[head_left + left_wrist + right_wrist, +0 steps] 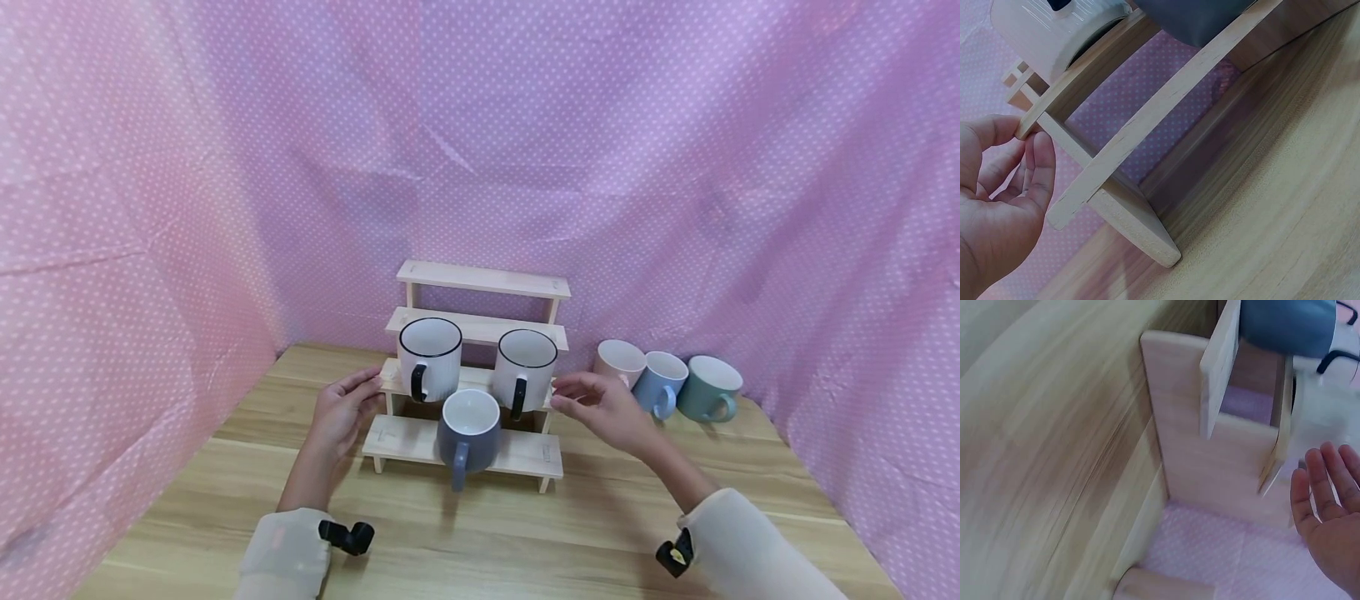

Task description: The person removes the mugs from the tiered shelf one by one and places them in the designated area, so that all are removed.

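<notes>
A pale wooden tiered rack point(397, 437) stands on the table. Two white mugs with black rims and handles, a left one point(442, 371) and a right one point(536, 379), sit side by side on its second step from the bottom. A grey-blue mug point(483, 446) sits mid-way along the lowest step, handle toward me. My left hand point(1007, 187) pinches the left end of the second step between thumb and fingers. Beside that step's right end, close to the right white mug, my right hand point(607, 408) has its fingers extended and holds nothing.
To the right of the rack, a pink mug point(618, 358), a light blue mug point(660, 379) and a green mug point(708, 387) stand in a row. Polka-dot cloth point(480, 167) hangs behind and at both sides of the wood-grain table point(465, 542).
</notes>
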Demonstrator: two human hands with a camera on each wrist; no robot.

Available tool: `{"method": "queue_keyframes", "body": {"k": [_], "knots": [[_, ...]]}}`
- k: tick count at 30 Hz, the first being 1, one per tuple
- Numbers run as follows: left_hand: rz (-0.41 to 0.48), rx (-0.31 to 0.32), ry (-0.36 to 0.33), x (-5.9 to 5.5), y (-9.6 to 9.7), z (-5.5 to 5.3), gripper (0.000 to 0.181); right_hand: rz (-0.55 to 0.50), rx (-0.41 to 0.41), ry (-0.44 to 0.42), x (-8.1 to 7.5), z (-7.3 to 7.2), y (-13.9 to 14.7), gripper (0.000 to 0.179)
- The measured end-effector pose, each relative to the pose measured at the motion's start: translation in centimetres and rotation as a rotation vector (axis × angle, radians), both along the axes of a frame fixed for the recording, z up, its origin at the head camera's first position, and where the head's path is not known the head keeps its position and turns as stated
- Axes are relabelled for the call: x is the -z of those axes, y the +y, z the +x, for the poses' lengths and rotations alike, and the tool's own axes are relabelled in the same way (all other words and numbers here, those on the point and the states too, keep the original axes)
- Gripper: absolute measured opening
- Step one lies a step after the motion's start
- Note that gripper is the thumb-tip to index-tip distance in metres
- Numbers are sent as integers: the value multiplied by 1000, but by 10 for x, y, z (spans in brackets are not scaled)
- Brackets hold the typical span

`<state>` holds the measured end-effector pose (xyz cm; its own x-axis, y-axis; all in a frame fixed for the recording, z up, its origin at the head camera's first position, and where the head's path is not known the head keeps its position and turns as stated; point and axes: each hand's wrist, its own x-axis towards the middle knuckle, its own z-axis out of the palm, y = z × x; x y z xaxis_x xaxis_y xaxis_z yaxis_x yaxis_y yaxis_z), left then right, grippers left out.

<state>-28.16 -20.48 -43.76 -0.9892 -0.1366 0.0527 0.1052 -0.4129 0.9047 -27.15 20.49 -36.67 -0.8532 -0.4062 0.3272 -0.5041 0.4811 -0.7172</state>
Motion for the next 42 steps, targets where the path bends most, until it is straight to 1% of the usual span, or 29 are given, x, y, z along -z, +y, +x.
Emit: {"method": "queue_keyframes", "body": {"k": [8,11,13,21,26,28,33,37,42], "knots": [[-1,-5,-10,0,0,-1,39,-22,-156,47,-2,13,-23,20],[-7,-8,-7,0,1,-1,42,-30,-201,48,-2,16,-30,17],[-10,-7,-5,-1,1,0,42,-38,-214,38,-1,17,-33,16],[-6,-5,-12,0,0,0,41,-71,-210,8,4,19,-44,13],[-5,-12,-11,0,1,-1,38,-125,-238,-43,4,19,-50,15],[-3,-9,-8,0,0,-1,37,-148,-244,-66,5,19,-51,14],[-5,-5,-2,0,1,-1,38,-151,-241,-103,5,19,-52,7],[-4,1,4,0,1,-1,40,-150,-236,-161,3,19,-52,18],[-17,-5,-3,0,0,0,42,-194,-241,-239,-1,19,-49,33]]}}
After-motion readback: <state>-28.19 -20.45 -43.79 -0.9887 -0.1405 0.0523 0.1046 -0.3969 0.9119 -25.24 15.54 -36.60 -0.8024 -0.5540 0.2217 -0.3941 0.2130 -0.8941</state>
